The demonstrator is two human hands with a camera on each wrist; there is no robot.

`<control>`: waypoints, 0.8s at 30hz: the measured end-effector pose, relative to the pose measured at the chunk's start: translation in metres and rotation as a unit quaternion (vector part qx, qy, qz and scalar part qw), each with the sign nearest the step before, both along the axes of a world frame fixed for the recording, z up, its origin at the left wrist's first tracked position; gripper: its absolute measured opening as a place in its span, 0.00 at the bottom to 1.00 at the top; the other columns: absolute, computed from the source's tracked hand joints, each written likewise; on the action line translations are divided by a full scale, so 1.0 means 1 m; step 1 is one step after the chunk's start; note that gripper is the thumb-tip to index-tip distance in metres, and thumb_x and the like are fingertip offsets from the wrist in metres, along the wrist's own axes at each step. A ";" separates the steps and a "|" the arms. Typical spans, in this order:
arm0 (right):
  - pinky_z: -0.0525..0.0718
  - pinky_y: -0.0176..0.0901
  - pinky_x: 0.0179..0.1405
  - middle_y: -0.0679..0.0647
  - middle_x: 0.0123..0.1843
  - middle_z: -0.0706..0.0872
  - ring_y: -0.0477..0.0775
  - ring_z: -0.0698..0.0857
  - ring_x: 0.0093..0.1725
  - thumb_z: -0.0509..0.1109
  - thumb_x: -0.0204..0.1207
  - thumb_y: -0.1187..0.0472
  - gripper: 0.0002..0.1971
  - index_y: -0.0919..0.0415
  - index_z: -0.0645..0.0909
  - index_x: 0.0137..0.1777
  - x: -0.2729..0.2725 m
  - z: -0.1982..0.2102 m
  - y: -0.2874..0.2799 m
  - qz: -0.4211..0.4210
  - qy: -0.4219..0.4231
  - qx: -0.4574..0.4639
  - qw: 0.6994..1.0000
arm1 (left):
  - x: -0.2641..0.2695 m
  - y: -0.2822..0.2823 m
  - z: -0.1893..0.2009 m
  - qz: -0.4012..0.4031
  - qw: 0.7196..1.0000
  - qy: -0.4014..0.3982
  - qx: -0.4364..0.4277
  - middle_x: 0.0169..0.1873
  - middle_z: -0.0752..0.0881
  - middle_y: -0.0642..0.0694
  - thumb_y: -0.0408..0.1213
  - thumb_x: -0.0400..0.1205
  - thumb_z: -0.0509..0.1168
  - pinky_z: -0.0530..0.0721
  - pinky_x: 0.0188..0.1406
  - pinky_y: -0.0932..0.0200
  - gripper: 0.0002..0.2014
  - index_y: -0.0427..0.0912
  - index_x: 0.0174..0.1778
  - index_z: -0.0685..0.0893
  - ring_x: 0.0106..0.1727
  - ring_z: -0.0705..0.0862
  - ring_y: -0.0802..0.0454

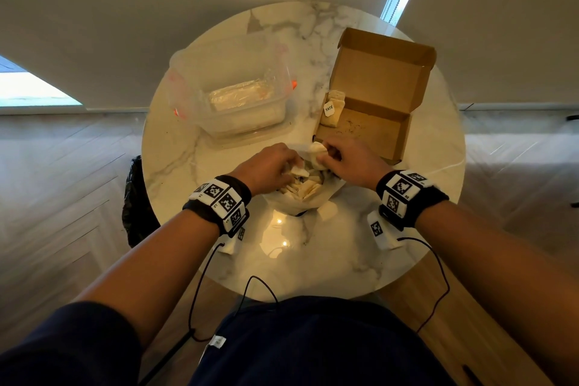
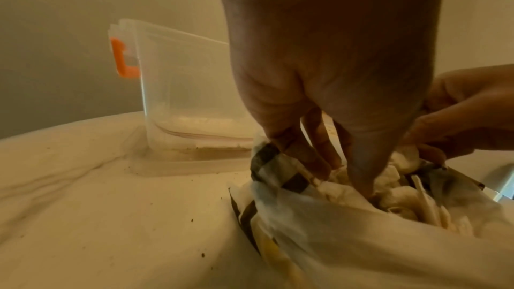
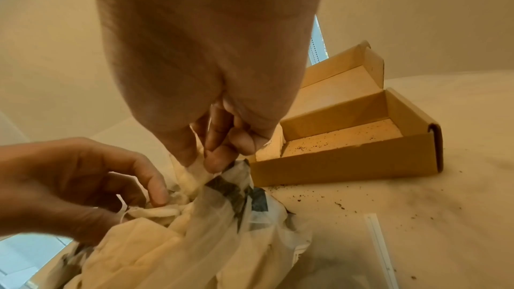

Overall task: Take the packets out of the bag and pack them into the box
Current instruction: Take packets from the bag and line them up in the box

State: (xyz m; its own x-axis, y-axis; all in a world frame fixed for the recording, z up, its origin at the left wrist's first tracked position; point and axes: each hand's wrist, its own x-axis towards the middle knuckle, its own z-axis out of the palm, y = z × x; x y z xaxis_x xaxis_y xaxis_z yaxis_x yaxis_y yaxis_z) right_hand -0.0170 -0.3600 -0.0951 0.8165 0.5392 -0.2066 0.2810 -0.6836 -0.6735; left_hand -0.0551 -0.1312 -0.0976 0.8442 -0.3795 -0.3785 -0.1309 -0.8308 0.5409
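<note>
bag (image 1: 308, 197): packets (image 1: 305, 186) | box (image 1: 369, 131): few | left grip (image 1: 266, 169) digging, loose | right grip (image 1: 347, 160) pinching packet (image 1: 317, 150)

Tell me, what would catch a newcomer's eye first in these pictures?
Both hands meet at the near middle of the round marble table: the left hand digs into an open white bag full of pale packets, and the right hand pinches one packet at the bag's mouth. Just beyond to the right lies an open cardboard box with a few packets standing at its left end; a clear plastic tub sits far left.
</note>
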 end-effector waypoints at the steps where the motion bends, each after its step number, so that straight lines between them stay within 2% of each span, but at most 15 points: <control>1: 0.73 0.38 0.35 0.52 0.41 0.85 0.50 0.80 0.40 0.70 0.82 0.56 0.07 0.59 0.84 0.49 0.000 -0.001 0.000 -0.002 -0.002 0.006 1.000 | 0.000 -0.001 -0.001 0.006 1.000 -0.012 -0.005 0.56 0.81 0.48 0.37 0.81 0.71 0.80 0.55 0.57 0.14 0.47 0.63 0.85 0.55 0.80 0.52; 3: 0.74 0.39 0.36 0.52 0.41 0.85 0.50 0.80 0.40 0.70 0.82 0.56 0.07 0.59 0.84 0.49 -0.001 -0.002 -0.001 -0.007 0.002 0.009 1.000 | 0.000 -0.001 -0.004 0.017 0.999 -0.039 -0.009 0.54 0.83 0.47 0.38 0.84 0.67 0.78 0.52 0.58 0.10 0.46 0.61 0.86 0.54 0.81 0.49; 7: 0.73 0.38 0.36 0.50 0.42 0.84 0.49 0.79 0.41 0.68 0.83 0.54 0.08 0.59 0.82 0.50 -0.001 -0.005 -0.001 -0.019 0.009 0.007 1.000 | 0.003 0.003 -0.001 0.017 0.996 -0.075 -0.033 0.52 0.85 0.47 0.41 0.87 0.64 0.76 0.50 0.59 0.09 0.46 0.60 0.85 0.52 0.82 0.50; 11: 0.81 0.47 0.41 0.52 0.42 0.88 0.50 0.83 0.41 0.68 0.84 0.52 0.09 0.57 0.83 0.53 0.002 -0.005 -0.001 -0.037 0.000 0.014 0.999 | 0.005 0.003 0.011 -0.024 0.992 -0.083 -0.095 0.51 0.87 0.51 0.42 0.87 0.65 0.80 0.50 0.60 0.10 0.47 0.61 0.86 0.49 0.83 0.56; 14: 0.83 0.47 0.42 0.52 0.45 0.89 0.50 0.84 0.43 0.69 0.83 0.56 0.07 0.56 0.84 0.56 0.002 -0.005 0.001 -0.024 0.004 0.026 0.999 | 0.006 -0.001 0.018 0.012 0.988 -0.081 -0.131 0.47 0.88 0.54 0.43 0.86 0.67 0.82 0.46 0.65 0.10 0.47 0.61 0.85 0.46 0.85 0.60; 17: 0.80 0.41 0.40 0.52 0.47 0.90 0.49 0.86 0.44 0.69 0.82 0.61 0.08 0.55 0.85 0.59 0.001 -0.002 0.003 -0.007 0.001 0.036 0.999 | 0.007 -0.006 0.021 0.067 0.982 -0.061 -0.164 0.42 0.89 0.56 0.41 0.85 0.69 0.82 0.42 0.70 0.11 0.47 0.63 0.82 0.42 0.86 0.64; 21: 0.87 0.47 0.45 0.50 0.48 0.91 0.49 0.88 0.47 0.69 0.83 0.61 0.09 0.55 0.85 0.60 0.000 -0.001 0.003 0.001 0.025 0.057 0.998 | 0.008 -0.008 0.020 0.094 0.980 -0.067 -0.160 0.42 0.90 0.56 0.42 0.85 0.69 0.83 0.45 0.68 0.14 0.46 0.65 0.82 0.44 0.86 0.65; 24: 0.87 0.50 0.44 0.50 0.44 0.91 0.49 0.87 0.43 0.68 0.81 0.63 0.10 0.56 0.84 0.60 -0.002 0.003 0.003 -0.001 0.041 0.068 0.997 | 0.009 -0.009 0.021 0.081 0.984 -0.089 -0.133 0.44 0.90 0.53 0.43 0.85 0.68 0.84 0.46 0.63 0.11 0.44 0.60 0.87 0.43 0.86 0.62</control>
